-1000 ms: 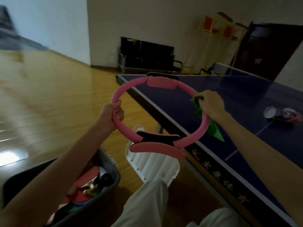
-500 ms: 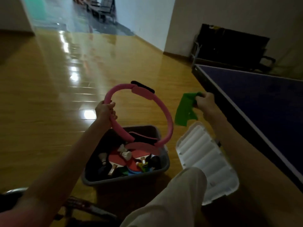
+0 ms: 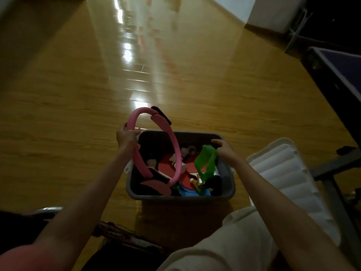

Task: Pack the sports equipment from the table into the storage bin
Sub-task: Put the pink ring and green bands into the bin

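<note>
A grey storage bin (image 3: 227,171) stands on the wooden floor below me, holding red paddles, shuttlecocks and other gear. My left hand (image 3: 127,136) grips the left side of a pink fitness ring (image 3: 174,151) that stands tilted with its lower padded end inside the bin. My right hand (image 3: 224,150) is over the bin's right side and holds a green elastic band (image 3: 206,163), which hangs down into the bin.
The bin's white lid (image 3: 287,184) lies on the floor to the right. The dark blue table tennis table (image 3: 338,75) and its metal leg (image 3: 336,200) are at the far right. My knee in light trousers (image 3: 234,239) is near the bottom.
I have turned from the table to the bin. The ring came down into the bin in my left hand alone, and my right hand brought the green band over the bin.
</note>
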